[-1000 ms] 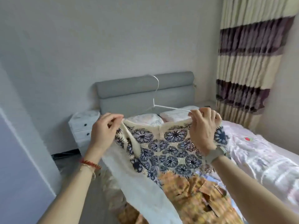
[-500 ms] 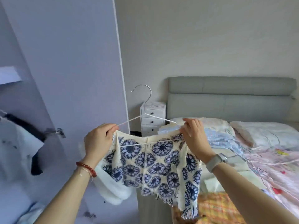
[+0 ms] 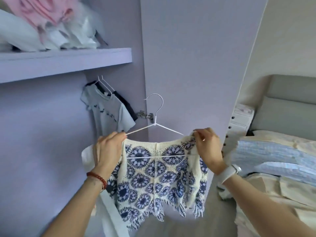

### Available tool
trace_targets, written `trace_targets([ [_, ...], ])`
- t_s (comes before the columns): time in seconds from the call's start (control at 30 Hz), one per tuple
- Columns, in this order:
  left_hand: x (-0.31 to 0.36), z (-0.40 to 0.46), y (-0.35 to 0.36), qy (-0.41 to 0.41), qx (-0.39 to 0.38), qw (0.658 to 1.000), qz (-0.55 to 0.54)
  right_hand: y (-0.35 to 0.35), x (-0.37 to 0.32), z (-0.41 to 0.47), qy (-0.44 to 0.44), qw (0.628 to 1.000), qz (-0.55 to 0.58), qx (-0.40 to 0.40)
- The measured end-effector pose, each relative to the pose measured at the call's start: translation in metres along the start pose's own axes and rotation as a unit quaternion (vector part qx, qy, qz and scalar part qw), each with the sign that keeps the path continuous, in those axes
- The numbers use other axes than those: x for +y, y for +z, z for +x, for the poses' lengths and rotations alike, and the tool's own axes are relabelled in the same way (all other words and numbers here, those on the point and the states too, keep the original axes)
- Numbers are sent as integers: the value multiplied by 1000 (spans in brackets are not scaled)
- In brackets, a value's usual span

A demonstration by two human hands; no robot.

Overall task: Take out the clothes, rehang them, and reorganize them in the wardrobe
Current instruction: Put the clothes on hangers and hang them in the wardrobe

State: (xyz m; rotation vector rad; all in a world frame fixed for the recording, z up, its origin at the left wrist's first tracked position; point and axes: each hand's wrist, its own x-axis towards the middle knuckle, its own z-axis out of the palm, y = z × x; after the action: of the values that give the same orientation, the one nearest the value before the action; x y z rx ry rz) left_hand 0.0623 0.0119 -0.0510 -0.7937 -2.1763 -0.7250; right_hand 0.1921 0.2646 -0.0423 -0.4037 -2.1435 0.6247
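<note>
View swung from bed to wardrobe [image 3: 188, 48]; top [image 3: 159, 175] on hanger [image 3: 154, 124] now faces the open interior. Left hand [image 3: 107, 151] and right hand [image 3: 207, 147] each pinch a shoulder, well apart. Hanging on the rail likely comes next.

Lilac wardrobe shelf [image 3: 68, 63] under heaped pink and white clothes [image 3: 49, 26]; bed [image 3: 280, 211] with folded bedding [image 3: 273, 156].
</note>
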Motion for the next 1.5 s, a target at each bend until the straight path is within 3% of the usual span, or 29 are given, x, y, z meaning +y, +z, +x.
trace_targets([
  [0.17,-48,-13,-23,1,15,997,81,61,-7,14,43,996,18,-71],
  [0.3,-68,-21,-35,17,-16,991,134,87,-10,43,26,991,24,-126],
  [0.4,-77,-22,-32,-53,12,987,148,115,-30,56,11,986,77,-146],
  [0.47,-84,-18,-29,-125,49,980,146,136,-42,52,11,956,150,-251],
  [0.53,-92,-14,-27,-159,78,973,149,155,-48,40,23,877,240,-416],
  [0.57,-97,-12,-26,-164,84,972,149,165,-47,37,16,849,259,-461],
  [0.6,-101,-9,-24,-166,85,971,148,173,-45,39,1,847,270,-458],
  [0.63,-106,-7,-24,-169,85,971,146,182,-42,46,-31,874,264,-407],
  [0.7,-114,-2,-24,-180,87,970,139,201,-34,74,-136,938,201,-249],
  [0.73,-118,-1,-25,-189,90,968,137,211,-31,88,-191,950,151,-193],
  [0.83,-131,0,-25,-222,118,959,128,231,-27,118,-298,932,79,-191],
  [0.97,-144,-3,-30,-259,125,951,116,250,-31,133,-395,883,90,-237],
  [1.2,-153,31,-20,-341,127,912,186,290,-53,124,-274,924,188,-190],
  [1.37,-125,80,-21,-125,180,926,309,318,-75,134,-158,952,216,-146],
  [1.5,-114,129,-23,-14,181,901,394,335,-102,155,-65,961,250,-104],
])
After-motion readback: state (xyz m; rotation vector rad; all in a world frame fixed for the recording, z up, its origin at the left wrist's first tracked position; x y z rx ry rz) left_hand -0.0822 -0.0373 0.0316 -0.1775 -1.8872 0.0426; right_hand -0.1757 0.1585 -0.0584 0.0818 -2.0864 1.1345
